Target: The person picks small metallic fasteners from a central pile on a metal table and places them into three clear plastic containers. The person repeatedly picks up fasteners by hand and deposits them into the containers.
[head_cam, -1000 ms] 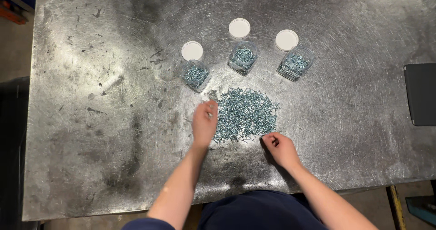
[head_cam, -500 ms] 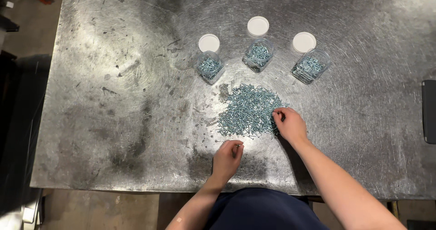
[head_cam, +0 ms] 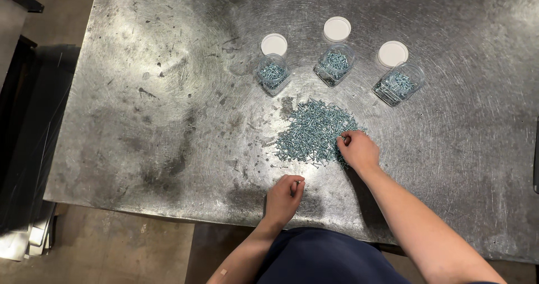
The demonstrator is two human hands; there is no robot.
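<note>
Screws (head_cam: pixel 315 131) lie heaped on my scratched metal table (head_cam: pixel 140 110), up and to the right of my left hand (head_cam: pixel 284 197), whose fingers (head_cam: pixel 296 186) are curled together near the table's front edge; whether they pinch anything I cannot tell. My right hand (head_cam: pixel 359 149) rests on the heap's right rim, fingers bunched together among the screws. Beyond my fingers stand three clear jars partly filled with screws: left jar (head_cam: pixel 273 73), middle jar (head_cam: pixel 335 64), right jar (head_cam: pixel 398 83), each with a white lid (head_cam: pixel 274 44) lying just behind it.
</note>
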